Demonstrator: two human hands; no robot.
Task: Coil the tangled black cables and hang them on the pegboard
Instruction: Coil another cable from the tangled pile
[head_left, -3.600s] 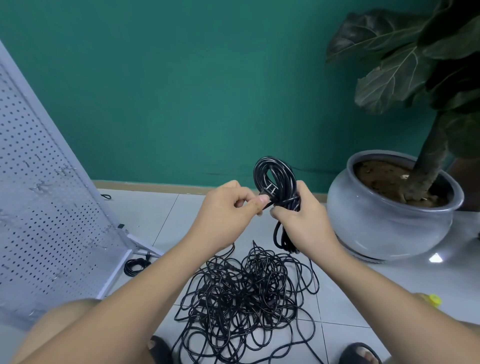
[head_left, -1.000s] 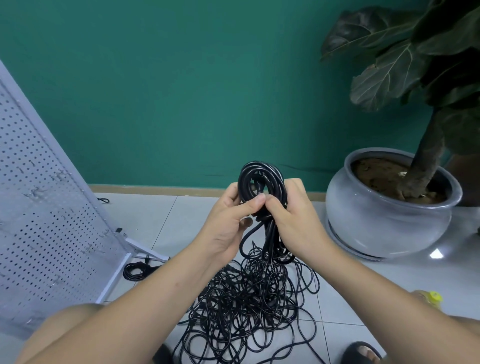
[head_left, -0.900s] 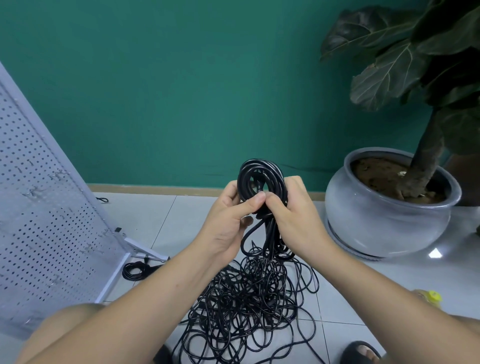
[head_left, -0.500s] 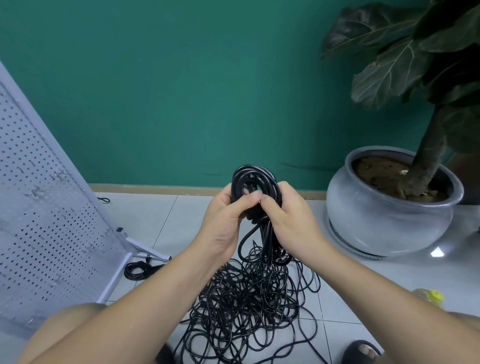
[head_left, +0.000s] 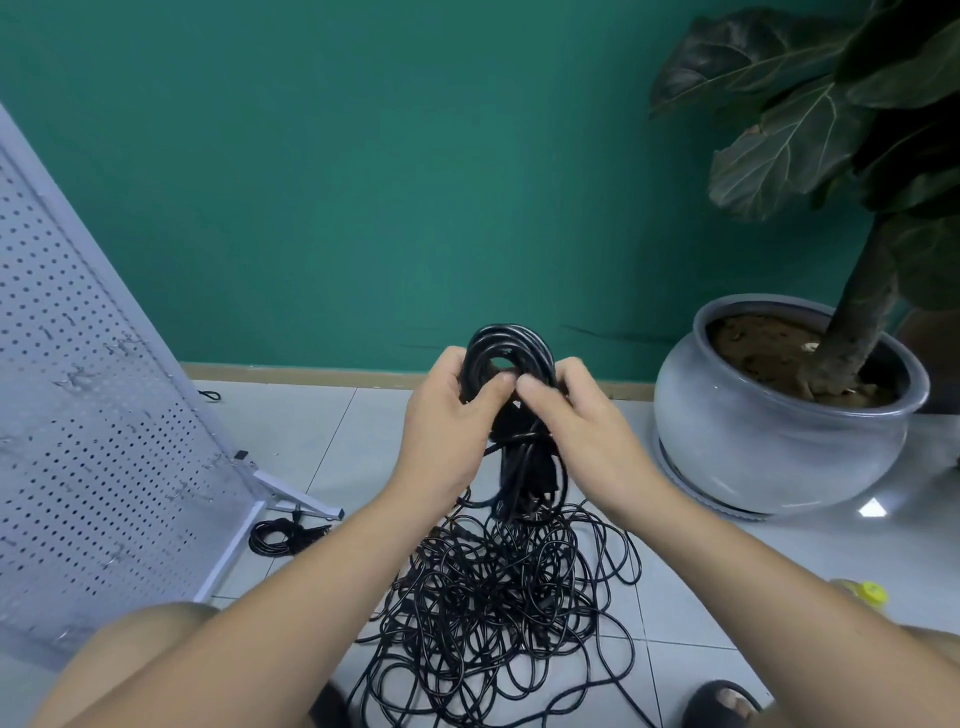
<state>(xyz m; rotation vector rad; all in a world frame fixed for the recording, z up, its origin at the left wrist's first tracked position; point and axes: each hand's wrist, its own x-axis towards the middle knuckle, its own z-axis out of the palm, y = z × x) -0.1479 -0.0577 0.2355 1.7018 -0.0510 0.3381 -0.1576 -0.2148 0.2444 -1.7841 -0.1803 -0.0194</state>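
Teal wall (head_left: 363, 182) ahead, pale tiled floor (head_left: 291, 431) below. Your left hand (head_left: 447, 431) and right hand (head_left: 582, 436) both wrapped round coiled cable bundle (head_left: 511, 343), held upright at frame centre. Grip snug, thumbs almost meeting across front of loop. Bundle's lower end hangs toward 6 o'clock above tangled cable pile (head_left: 498, 597) on floor; contact with pile unclear. Pegboard (head_left: 93, 415) leans at 9 o'clock, with small coil (head_left: 283, 535) on floor by its foot at 8 o'clock. Grey plant pot (head_left: 769, 447) at 3 o'clock. Yellow cap (head_left: 865, 592) at 4 o'clock. Your sandal (head_left: 722, 701) at 5 o'clock.
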